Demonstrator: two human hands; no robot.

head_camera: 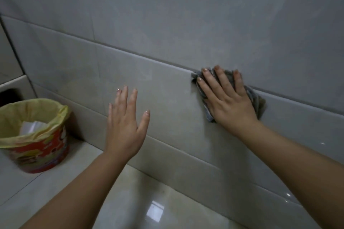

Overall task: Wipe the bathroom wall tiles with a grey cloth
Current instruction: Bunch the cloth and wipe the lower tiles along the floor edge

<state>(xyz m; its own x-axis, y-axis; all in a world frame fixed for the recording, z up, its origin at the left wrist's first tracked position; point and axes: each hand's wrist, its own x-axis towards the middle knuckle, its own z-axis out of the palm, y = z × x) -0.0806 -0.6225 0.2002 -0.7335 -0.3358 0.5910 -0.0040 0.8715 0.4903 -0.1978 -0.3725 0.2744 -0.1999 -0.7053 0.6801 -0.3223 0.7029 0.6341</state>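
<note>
Wall tiles: open flat surface above both hands and in the gap between them. Left hand, raised before the wall, and right hand, flat on the grey cloth, stand well apart. Obstacle: bin with yellow liner on the floor at far left, just beside the wall's foot, near the corner
</note>
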